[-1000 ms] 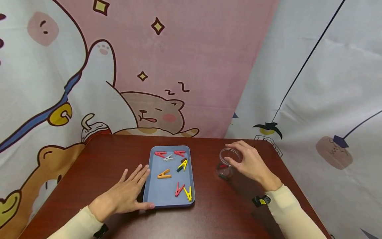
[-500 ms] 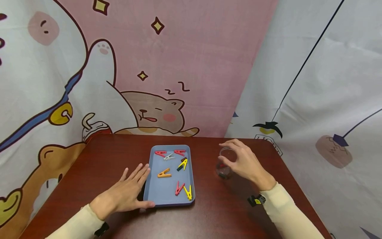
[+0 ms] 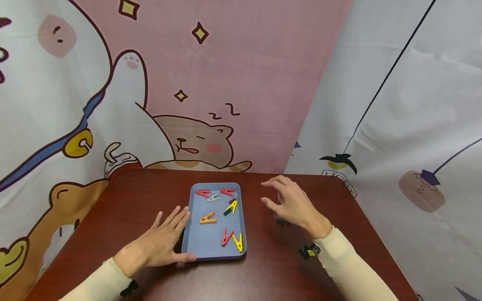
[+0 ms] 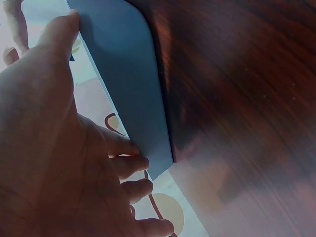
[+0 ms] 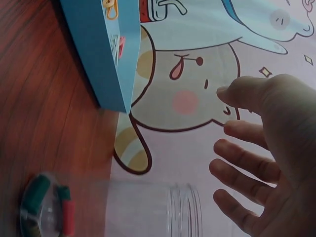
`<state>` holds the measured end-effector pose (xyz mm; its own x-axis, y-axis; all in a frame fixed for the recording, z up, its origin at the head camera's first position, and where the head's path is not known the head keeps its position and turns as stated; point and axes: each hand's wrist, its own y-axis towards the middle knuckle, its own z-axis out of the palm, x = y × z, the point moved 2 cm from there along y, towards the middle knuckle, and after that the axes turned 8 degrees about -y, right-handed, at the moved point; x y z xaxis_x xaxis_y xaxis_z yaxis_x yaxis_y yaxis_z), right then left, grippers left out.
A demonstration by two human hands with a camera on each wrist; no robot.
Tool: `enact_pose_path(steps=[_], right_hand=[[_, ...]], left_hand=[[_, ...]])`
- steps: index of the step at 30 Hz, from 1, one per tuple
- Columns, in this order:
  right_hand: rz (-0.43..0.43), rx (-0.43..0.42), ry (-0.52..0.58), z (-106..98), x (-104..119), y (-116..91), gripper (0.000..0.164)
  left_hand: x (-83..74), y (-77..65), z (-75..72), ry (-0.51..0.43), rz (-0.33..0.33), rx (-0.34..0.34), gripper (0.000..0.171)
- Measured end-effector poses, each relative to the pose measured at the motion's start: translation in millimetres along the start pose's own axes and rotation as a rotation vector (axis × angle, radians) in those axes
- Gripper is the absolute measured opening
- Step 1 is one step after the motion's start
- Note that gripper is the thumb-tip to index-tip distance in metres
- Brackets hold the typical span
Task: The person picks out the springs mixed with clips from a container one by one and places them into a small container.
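Observation:
A shallow blue tray [image 3: 214, 246] lies on the table with several clothespins in it. Red clothespins, a white clothespin [image 3: 213, 198], yellow ones and an orange clothespin [image 3: 207, 218] are spread over its floor. My left hand [image 3: 154, 244] rests against the tray's left side, fingers straight, thumb at the near corner. Right of the tray, my right hand [image 3: 295, 205] hovers with parted fingers and nothing between them. Behind it in the head view, mostly hidden, stands a clear plastic jar [image 5: 143, 207]. Green and red pieces [image 5: 68, 217] lie at the jar's bottom.
Two small dark pieces [image 3: 227, 212] lie by the yellow clothespin in the tray. The brown table [image 3: 150, 188] runs back to a cloth backdrop [image 3: 244, 83] printed with cartoon animals. Dark bands with small devices sit at both wrists.
My right hand has moved left, away from over the jar toward the tray, and now covers most of the jar in the head view. My left hand has stayed at the tray.

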<state>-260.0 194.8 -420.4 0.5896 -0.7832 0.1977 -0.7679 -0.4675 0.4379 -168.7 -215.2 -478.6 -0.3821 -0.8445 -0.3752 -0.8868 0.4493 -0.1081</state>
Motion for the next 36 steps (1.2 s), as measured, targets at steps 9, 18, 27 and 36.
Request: enact_pose_path(steps=[9,18,27,36], right_hand=[[-0.043,0.045,-0.012,18.7,18.4,19.4,0.043],[-0.054,0.094,-0.056,39.2,34.2,40.6,0.042],[-0.022,0.157,-0.088,58.1,45.3,54.9,0.04],[0.009,0.219,-0.116,75.8,50.9,68.9,0.046]], left_hand=[[0.6,-0.1,-0.6,0.001,0.001,-0.002,0.137],[0.8,0.8,-0.2,-0.001,-0.006,0.006,0.138],[0.1,0.6,-0.5,0.0,-0.01,0.017,0.138],[0.0,0.1,0.0,0.004,0.002,0.011,0.139]])
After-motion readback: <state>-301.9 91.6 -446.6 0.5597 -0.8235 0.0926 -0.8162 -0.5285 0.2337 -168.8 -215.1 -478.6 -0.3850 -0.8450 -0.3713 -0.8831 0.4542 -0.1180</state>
